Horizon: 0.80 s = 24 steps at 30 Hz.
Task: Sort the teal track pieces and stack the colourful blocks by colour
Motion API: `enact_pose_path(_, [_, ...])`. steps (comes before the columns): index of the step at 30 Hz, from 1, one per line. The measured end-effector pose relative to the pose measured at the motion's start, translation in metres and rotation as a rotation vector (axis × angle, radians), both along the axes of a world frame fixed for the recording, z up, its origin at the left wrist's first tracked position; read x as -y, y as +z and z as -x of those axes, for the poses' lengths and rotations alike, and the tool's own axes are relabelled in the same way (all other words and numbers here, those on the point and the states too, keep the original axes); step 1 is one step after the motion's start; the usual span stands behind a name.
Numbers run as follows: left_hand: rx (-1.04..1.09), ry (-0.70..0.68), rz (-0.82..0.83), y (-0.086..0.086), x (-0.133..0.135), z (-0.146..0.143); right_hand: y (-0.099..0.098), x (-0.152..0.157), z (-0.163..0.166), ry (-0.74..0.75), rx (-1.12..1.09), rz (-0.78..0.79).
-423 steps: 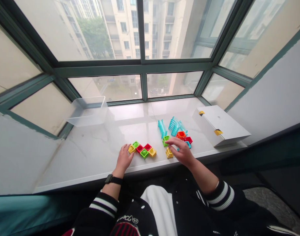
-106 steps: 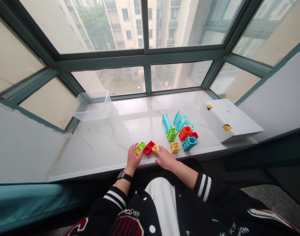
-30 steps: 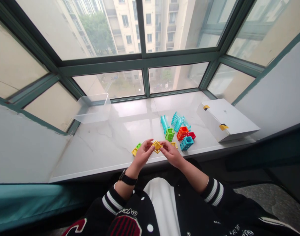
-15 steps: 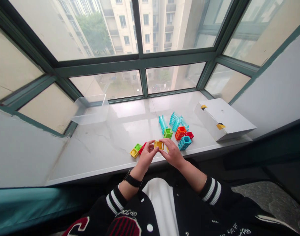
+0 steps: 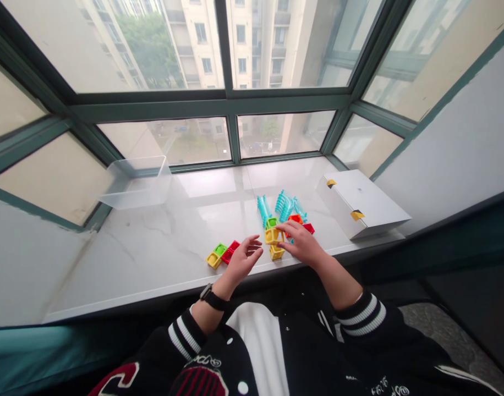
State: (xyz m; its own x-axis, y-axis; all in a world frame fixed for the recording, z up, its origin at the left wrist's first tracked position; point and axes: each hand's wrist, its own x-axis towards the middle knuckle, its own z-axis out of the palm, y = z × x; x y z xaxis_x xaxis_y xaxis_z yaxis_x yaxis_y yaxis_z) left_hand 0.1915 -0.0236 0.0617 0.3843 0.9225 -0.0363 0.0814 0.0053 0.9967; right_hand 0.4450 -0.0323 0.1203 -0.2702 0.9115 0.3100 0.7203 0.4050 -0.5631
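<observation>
My right hand grips a yellow toy block between thumb and fingers. Just below it in view is a second yellow block; whether the two touch I cannot tell. My left hand is open, fingers apart, holding nothing. Beside it lie a red block, a green block and a yellow block, close together. Behind the held block is a green block. Orange and red blocks are partly hidden behind my right hand, and only a bit of a blue block shows there.
Clear turquoise track pieces lie behind the blocks on the white marble-look sill. A see-through plastic bin stands at the back left. To the right is a white box with yellow-black tabs. Windows enclose the sill.
My left hand has let go of the yellow block and drawn away to the left, opening. My right hand has carried that block slightly away from it. The view has shifted a little.
</observation>
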Motion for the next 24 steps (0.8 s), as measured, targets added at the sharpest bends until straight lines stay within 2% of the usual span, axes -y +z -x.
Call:
enact_pose_path(3, [-0.060,0.035,-0.034,-0.006,-0.010,-0.006,0.009,-0.006,-0.021,-0.062,0.032,-0.053])
enact_pose_path(6, [-0.114,0.041,-0.103,-0.020,-0.020,-0.016,0.009,-0.008,-0.031,-0.064,0.091,-0.054])
enact_pose_path(10, [-0.210,-0.031,-0.240,-0.038,-0.030,-0.032,0.001,-0.007,-0.028,-0.051,0.173,0.000])
enact_pose_path(15, [-0.376,-0.125,-0.386,-0.045,-0.032,-0.046,-0.009,-0.009,-0.022,-0.030,0.223,0.039])
enact_pose_path(19, [-0.462,-0.149,-0.379,-0.049,-0.029,-0.052,-0.010,-0.012,-0.021,-0.012,0.298,0.054])
enact_pose_path(24, [-0.465,-0.122,-0.339,-0.056,-0.030,-0.053,-0.011,-0.013,-0.018,-0.001,0.364,0.065])
